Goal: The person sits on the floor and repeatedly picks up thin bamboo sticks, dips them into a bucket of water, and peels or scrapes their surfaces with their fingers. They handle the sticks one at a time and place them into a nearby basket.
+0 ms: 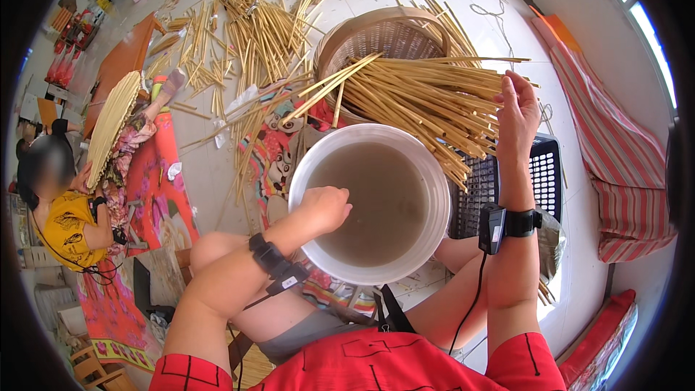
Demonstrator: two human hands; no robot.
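The left hand (324,210) curled over the bucket (439,206), seemingly empty; the right hand (517,112) half-curled by straws (427,94), hold unclear. The basket (334,43) likely propped them.

I observe a striped cloth (615,152) at right and, at left, a yellow-topped person (65,228) beside a red floral cloth (108,311).

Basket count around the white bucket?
2: a wicker basket beyond the white bucket, partly covered by straw-coloured stalks, and a black plastic basket to the bucket's right, also partly hidden. Others could be out of sight.
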